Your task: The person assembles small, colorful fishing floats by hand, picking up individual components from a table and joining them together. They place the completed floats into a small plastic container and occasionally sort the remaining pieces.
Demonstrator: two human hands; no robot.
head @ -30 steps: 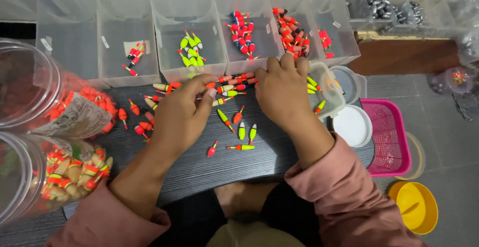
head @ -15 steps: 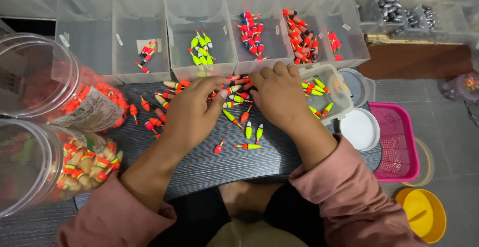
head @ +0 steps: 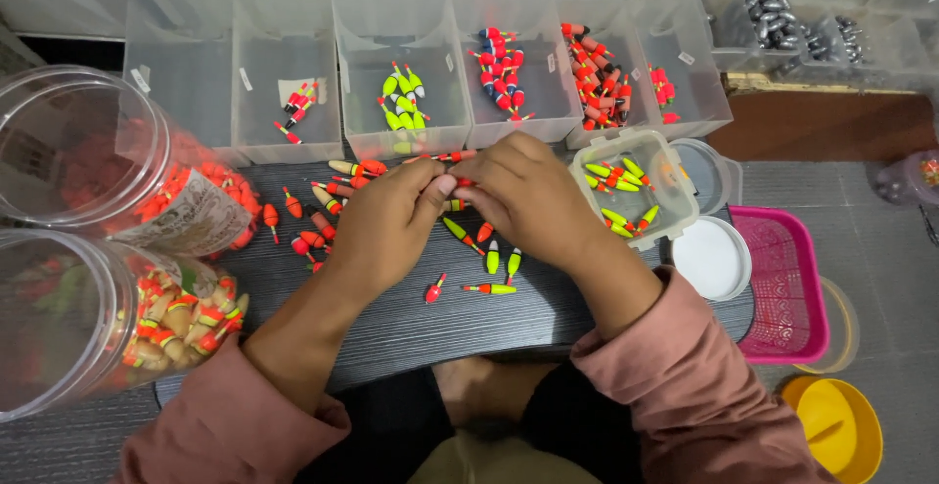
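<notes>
Both hands meet over the dark desk [head: 411, 318], sorting small fishing floats. The left hand [head: 386, 225] and right hand [head: 533, 196] pinch together at their fingertips on a small red float [head: 462, 183]; most of it is hidden, so how firmly it is held cannot be told.

This looks like the picking step: one float taken from the loose scatter. Next it needs a matching bin, judged by colour.

Counted: six clear bins [head: 401, 73] along the back, four with floats; two big jars [head: 88, 152] at left; one small tub [head: 631, 186] of green floats; roughly twenty floats loose on the desk.
</notes>
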